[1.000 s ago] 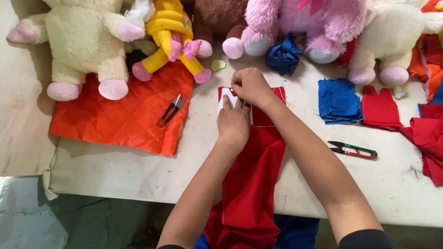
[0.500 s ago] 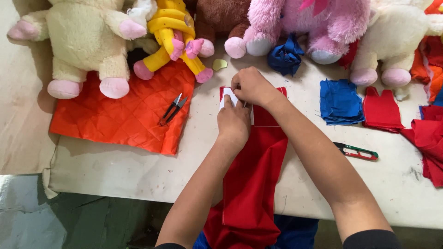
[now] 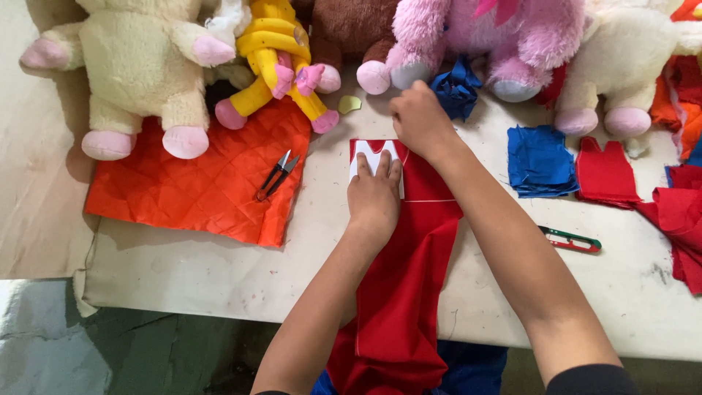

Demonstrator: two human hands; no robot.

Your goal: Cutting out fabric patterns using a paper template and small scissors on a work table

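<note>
Left hand (image 3: 374, 192): lay flat, fingers spread, pressing a white card pattern (image 3: 369, 158) on the long red cloth (image 3: 409, 256) so it could not slide.
Right hand (image 3: 418, 117): curled at the pattern's top edge; whether it held anything could not be told.
Red cloth: draped over the pale worktop (image 3: 219, 274) edge.
Green snips (image 3: 570, 239): lay close, easy to grab.

We find open surface (image 3: 219, 278) along the near edge, left of the red cloth (image 3: 409, 263). The far edge is blocked by a row of plush toys (image 3: 146, 66). To the left, snips (image 3: 276, 175) lie on the orange quilted fabric (image 3: 197, 183). To the right, green-handled snips (image 3: 572, 240) and blue cloth pieces (image 3: 540, 161) (stacked) narrow the passage.
</note>
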